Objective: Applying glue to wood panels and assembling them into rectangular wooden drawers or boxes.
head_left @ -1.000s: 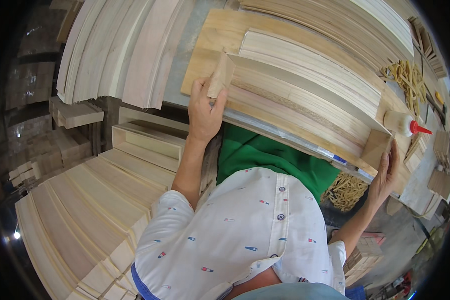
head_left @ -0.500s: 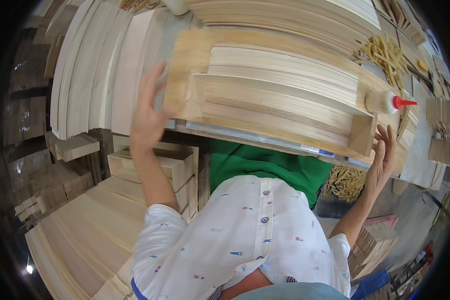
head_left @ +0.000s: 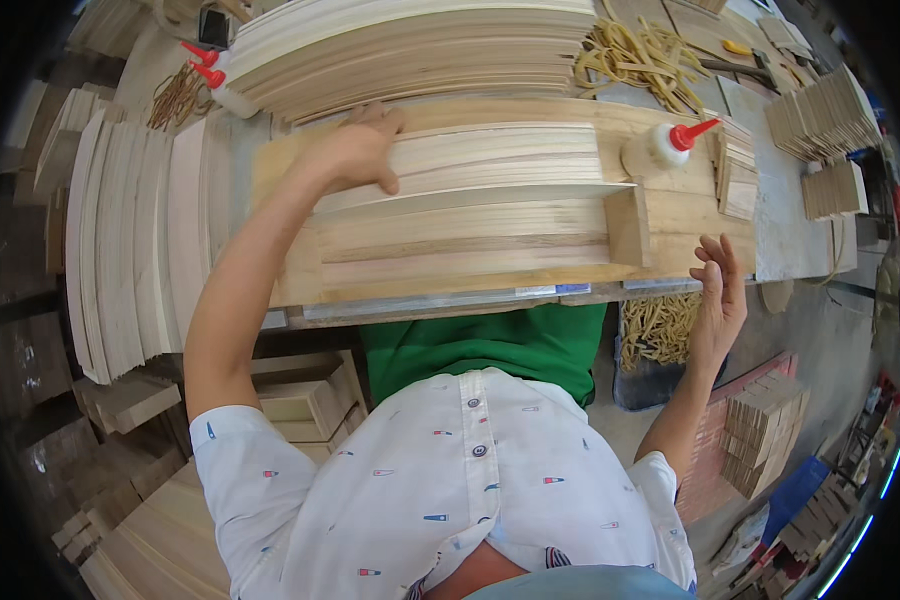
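Note:
My left hand (head_left: 355, 150) rests over the left end of a row of pale wooden strips (head_left: 500, 155), thumb and fingers spread apart. In front of that row a long thin board (head_left: 470, 197) stands on edge, joined at its right end to a short wooden end piece (head_left: 627, 225). More strips (head_left: 460, 245) lie on the near side of the board. My forearm covers part of the left end. Off the table's front right edge, my right hand (head_left: 722, 300) hangs empty, fingers loosely apart. A glue bottle (head_left: 656, 148) with a red nozzle lies beyond the end piece.
Tall stacks of boards stand at the left (head_left: 120, 250) and along the back (head_left: 410, 60). Rubber bands (head_left: 645, 60) lie at the back right, beside stacked small wood pieces (head_left: 820, 115). A bin of bands (head_left: 660, 335) sits below the table edge.
My left hand has swung inward and away from me onto the far strips. My right hand stays off the table, its fingers slightly more curled. The whole view has shifted.

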The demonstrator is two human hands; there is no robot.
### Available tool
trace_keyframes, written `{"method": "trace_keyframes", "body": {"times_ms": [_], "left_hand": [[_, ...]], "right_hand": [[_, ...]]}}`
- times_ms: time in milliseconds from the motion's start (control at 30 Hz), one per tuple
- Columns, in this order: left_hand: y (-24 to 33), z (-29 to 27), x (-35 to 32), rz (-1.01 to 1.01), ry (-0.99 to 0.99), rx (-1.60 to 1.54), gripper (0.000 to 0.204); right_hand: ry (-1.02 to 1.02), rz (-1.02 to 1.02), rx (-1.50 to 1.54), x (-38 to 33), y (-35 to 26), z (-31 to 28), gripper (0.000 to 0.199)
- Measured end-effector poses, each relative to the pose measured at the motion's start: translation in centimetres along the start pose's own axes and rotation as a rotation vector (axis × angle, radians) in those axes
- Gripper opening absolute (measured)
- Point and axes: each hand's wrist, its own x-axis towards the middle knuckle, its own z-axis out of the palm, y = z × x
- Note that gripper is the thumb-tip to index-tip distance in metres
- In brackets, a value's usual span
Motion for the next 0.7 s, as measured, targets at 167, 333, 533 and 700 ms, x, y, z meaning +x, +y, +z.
{"method": "trace_keyframes", "body": {"times_ms": [167,333,533,700], "left_hand": [[0.4,-1.1,-0.2,0.028,0.046,-0.041,0.064],[-1.7,-2.7,-0.9,0.044,0.007,-0.469,0.046],[0.6,-9.4,-5.8,0.137,0.265,-0.584,0.032],[4.4,-9.7,-11.1,0.206,0.312,-0.788,0.032]], "right_hand": [[0.021,-0.001,0.077,-0.5,-0.1,-0.3,0.037],[0.037,-0.048,0.107,-0.4,-1.8,-0.1,0.034],[-0.079,-0.158,0.284,0.0,-5.5,2.6,0.03],[-0.396,-0.162,0.422,-0.3,-8.7,7.6,0.035]]}}
